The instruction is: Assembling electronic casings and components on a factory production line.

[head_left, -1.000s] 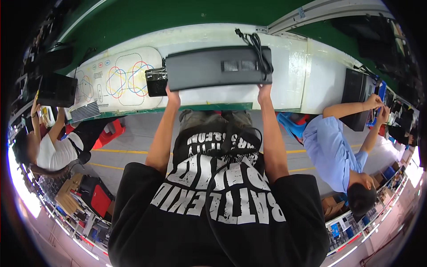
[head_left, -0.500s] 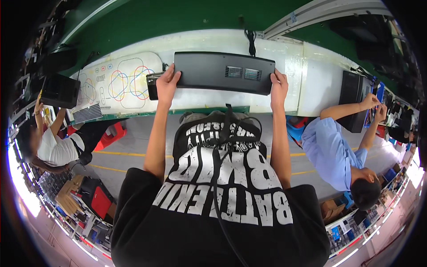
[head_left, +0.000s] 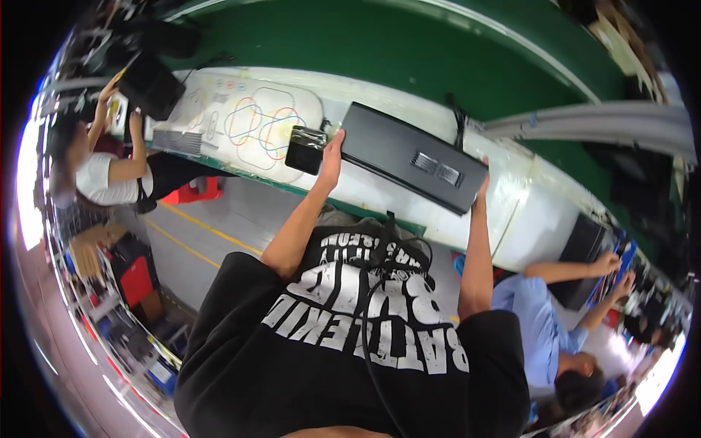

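A long, flat black casing (head_left: 409, 153) with two silvery vent grilles lies across in front of me, held level with the white bench top. Its left end is gripped by my left hand (head_left: 333, 155), the thumb along the edge. At the opposite end my right hand (head_left: 482, 182) clasps the short side, with most of its fingers hidden behind the casing. Just left of my left hand, a small black box (head_left: 304, 152), partly covered by shiny clear film, rests on the bench.
The white bench (head_left: 544, 219) runs across the view, with a mat printed with coloured loops (head_left: 248, 120) on its left. A bundled black cable (head_left: 460, 124) lies behind the casing. Co-workers sit at both sides, one handling a black box (head_left: 151, 87), another near a dark case (head_left: 580, 244).
The whole view has rotated, so bench and casing now slope down to the right and sit further right in the picture. Both hands keep their hold on the casing's ends.
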The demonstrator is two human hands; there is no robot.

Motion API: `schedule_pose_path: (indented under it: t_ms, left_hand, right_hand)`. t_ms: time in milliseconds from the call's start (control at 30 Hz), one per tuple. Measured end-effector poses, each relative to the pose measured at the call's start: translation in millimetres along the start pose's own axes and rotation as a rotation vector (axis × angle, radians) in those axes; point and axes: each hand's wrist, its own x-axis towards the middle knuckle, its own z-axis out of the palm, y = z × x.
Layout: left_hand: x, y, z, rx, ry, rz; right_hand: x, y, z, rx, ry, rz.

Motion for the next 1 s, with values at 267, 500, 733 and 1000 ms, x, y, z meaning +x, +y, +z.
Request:
schedule_pose_path:
  t_ms: [267, 500, 733, 1000]
  left_hand:
    - [20.0, 122.6, -54.2, -0.099, -0.28, -0.277]
    - [98.4, 101.0, -9.6, -0.437, -0.361, -0.453]
    - [-35.1, 77.1, -73.8, -0.258, -0.454, 0.153]
    - [-161.6, -51.7, -257.2, -0.042, 0.217, -0.257]
  right_hand:
    - [-30.5, -142.9, 312.5, -0.537, 0.388, -0.014]
    - [32.1, -202.4, 502.9, -1.065, -0.167, 0.508]
    - [172.2, -196.0, 500.0, -0.513, 0.488, 0.382]
    - [263.6, -242.9, 391.6, 0.391, 0.958, 0.259]
